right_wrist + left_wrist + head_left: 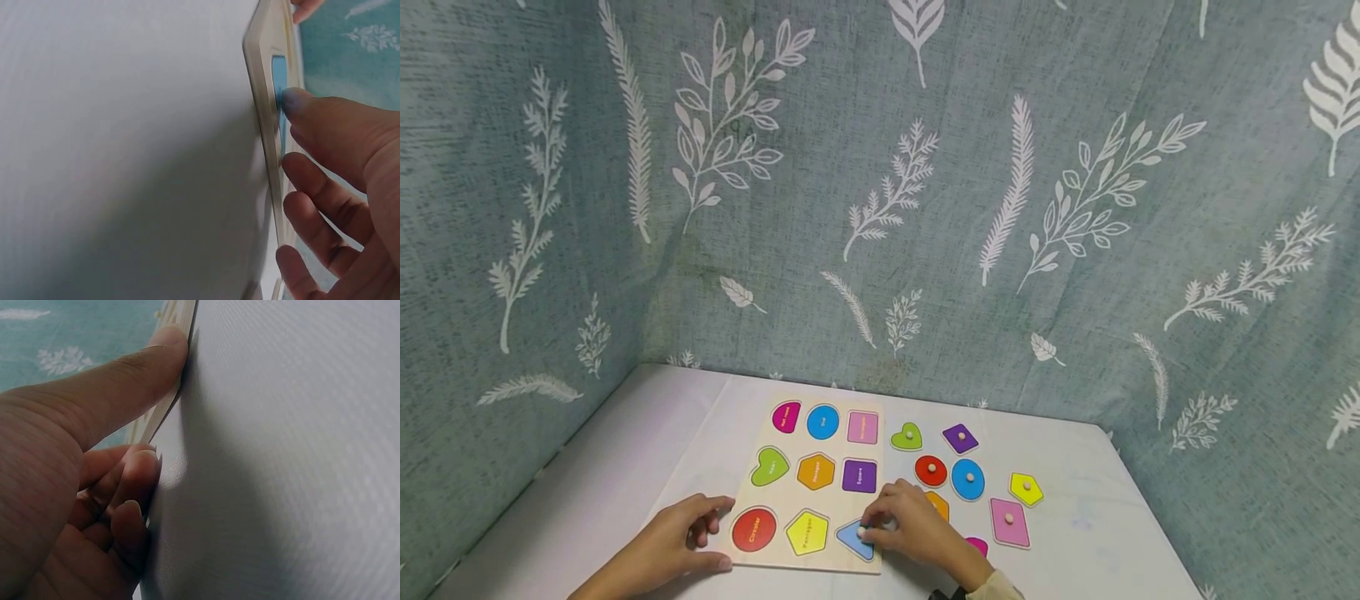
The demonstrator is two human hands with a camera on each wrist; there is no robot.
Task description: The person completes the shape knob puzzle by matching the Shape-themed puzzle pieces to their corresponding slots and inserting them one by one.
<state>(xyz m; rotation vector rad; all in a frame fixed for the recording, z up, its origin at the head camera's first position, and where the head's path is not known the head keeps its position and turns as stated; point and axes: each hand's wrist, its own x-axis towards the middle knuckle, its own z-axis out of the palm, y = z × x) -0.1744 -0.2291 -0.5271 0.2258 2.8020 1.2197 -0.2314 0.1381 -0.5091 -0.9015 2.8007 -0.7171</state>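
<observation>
A pale wooden shape board (782, 497) lies on the white table with labelled, coloured shapes in rows. Between thumb and index finger, my right hand (917, 527) pinches the small knob of a blue triangle puzzle piece (853, 542). That piece lies at the board's front right corner, partly covered by the fingers. In the right wrist view, the thumb rests against the blue surface (279, 75). My left hand (672, 537) touches the board's left edge with thumb and index finger spread along it, the other fingers loosely bent, as the left wrist view shows.
Right of the board lie knobbed pieces: a green heart (907, 437), purple square (958, 437), red circle (928, 473), blue oval (967, 485), yellow pentagon (1027, 492) and pink rectangle (1010, 530). My right hand partly hides orange (938, 504) and magenta (977, 545) pieces. A leaf-patterned curtain (940, 250) stands behind.
</observation>
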